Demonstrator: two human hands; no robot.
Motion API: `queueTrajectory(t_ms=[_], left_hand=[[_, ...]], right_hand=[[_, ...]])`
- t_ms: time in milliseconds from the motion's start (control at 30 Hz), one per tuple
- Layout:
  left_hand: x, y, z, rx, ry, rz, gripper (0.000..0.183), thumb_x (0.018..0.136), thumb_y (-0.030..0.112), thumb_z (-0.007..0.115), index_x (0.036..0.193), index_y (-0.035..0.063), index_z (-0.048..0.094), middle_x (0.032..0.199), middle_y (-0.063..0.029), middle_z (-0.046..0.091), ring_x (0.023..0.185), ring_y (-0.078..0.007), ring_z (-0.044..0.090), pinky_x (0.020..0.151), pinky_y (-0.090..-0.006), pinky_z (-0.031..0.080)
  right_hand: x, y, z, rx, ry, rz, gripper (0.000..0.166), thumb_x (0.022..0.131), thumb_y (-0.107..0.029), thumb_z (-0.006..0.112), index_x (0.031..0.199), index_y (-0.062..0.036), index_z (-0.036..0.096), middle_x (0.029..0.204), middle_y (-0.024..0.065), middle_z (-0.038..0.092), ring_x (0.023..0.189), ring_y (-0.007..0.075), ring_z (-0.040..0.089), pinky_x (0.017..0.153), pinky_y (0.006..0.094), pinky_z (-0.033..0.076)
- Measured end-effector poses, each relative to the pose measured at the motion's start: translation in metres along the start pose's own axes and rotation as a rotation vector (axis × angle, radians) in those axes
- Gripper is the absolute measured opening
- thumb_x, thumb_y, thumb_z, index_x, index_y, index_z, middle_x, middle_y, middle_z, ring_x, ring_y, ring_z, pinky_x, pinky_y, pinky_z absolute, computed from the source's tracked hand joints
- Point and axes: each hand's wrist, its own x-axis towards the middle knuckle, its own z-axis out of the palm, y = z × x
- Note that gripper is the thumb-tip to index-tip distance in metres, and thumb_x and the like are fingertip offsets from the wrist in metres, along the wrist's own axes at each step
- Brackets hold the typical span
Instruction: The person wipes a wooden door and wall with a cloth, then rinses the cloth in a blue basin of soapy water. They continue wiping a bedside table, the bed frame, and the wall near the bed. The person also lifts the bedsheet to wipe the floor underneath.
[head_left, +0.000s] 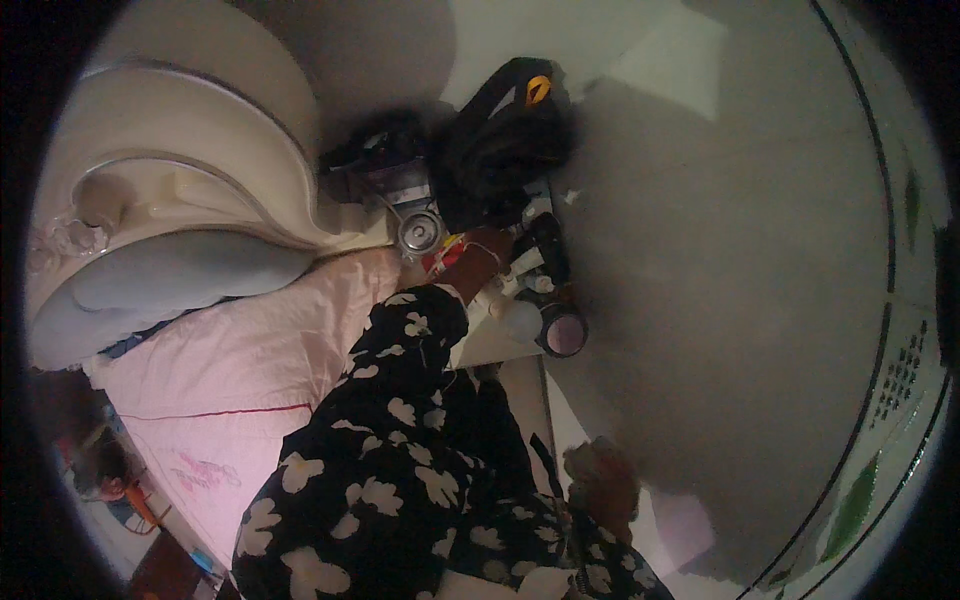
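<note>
My left hand (491, 249), a pale string around its wrist, reaches into a cluttered small tabletop (480, 341). Its fingers are in shadow, so any grip is hidden. Above it slumps a black bag (495, 142) with a yellow tag (538, 90). Just left of the hand are a red and yellow packet (444, 256) and a round metallic object (420, 232). Small white containers (525, 281) lie to its right, near a dark round jar (564, 334) with a pinkish end. Low in view, my right hand (604, 480) is blurred beside a thin dark strip (546, 461); whether it holds it is unclear.
A pink cloth-covered pillow (232, 375) and a grey-blue pillow (187, 270) lie at left against a curved cream headboard (202, 97). A pale wall (720, 300) fills the right side, with a green leaf pattern (851, 510) at the edge. Dark items (382, 142) sit left of the bag.
</note>
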Motion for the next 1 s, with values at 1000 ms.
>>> queueTrajectory(t_ms=[1000], left_hand=[[0.042,0.055,-0.089,0.199,0.788,0.223,0.018,0.080,0.010,0.054,0.097,0.0071,0.061,0.096,-0.0174,0.058,0.077,-0.0362,0.066,0.065,-0.0470,0.055]], right_hand=[[0.044,-0.035,-0.012,0.016,-0.140,-0.147,0.056,0.079,-0.021,0.061,0.131,-0.0085,0.045,0.135,0.0202,0.040,0.113,0.0371,0.049,0.093,0.0451,0.042]])
